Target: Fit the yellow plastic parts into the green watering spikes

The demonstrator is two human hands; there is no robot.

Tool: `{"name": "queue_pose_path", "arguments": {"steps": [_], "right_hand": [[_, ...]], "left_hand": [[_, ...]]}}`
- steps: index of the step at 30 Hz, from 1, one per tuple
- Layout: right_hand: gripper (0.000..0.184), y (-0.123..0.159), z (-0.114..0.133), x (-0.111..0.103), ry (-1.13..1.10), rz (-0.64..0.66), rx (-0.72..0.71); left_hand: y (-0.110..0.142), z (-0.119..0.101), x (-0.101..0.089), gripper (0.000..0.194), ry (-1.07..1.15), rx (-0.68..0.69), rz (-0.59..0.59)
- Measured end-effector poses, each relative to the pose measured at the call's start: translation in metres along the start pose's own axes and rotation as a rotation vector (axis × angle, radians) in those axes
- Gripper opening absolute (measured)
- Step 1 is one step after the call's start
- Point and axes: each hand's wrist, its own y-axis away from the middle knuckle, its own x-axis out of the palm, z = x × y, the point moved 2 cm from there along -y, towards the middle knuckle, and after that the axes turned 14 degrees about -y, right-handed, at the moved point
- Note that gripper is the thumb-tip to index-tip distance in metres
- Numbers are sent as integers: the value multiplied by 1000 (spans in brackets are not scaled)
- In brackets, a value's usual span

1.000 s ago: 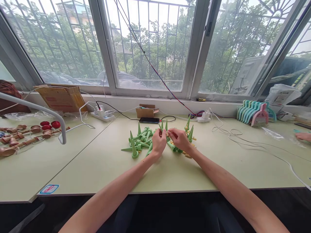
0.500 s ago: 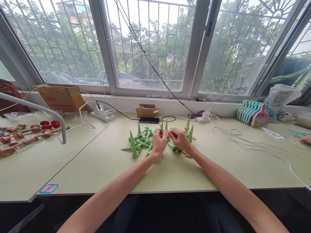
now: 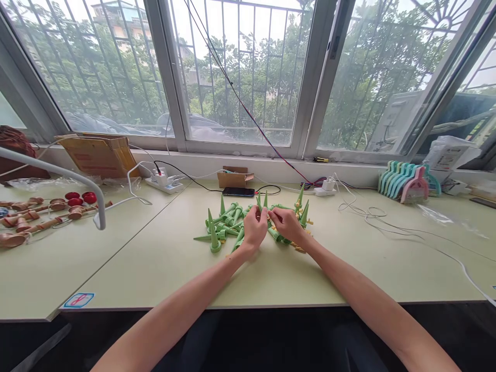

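A heap of green plastic cone spikes (image 3: 222,225) lies on the pale green table (image 3: 174,268), some upright, some on their sides, with small yellow pieces (image 3: 299,248) among them. My left hand (image 3: 253,227) and my right hand (image 3: 285,223) meet over the middle of the heap, fingertips pinched together on a small piece that I cannot make out. More green spikes (image 3: 303,209) stand just behind my right hand.
A black phone (image 3: 237,191) and a small cardboard box (image 3: 233,177) lie behind the heap. A power strip (image 3: 163,183) and cables run along the sill. Wooden toys with red balls (image 3: 58,206) sit far left, pastel plastic pieces (image 3: 405,180) far right, a white lamp arm (image 3: 58,178) left.
My hands have stayed over the heap with only small finger movements. Another person's hand at the far right edge has gone out of view.
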Motion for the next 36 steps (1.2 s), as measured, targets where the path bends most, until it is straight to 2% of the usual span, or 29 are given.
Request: {"name": "queue_pose_path", "arguments": {"steps": [12,21,36], "right_hand": [[43,1,-2,1,-11,35,40],[36,2,-3,3,-18,19,73],[42,1,-3,1,25,11,42]], "left_hand": [[0,0,1,32,12,52,19],[-1,-3,-3,28,47,29,-51],[2,-4,-3,33,26,118,1]]}}
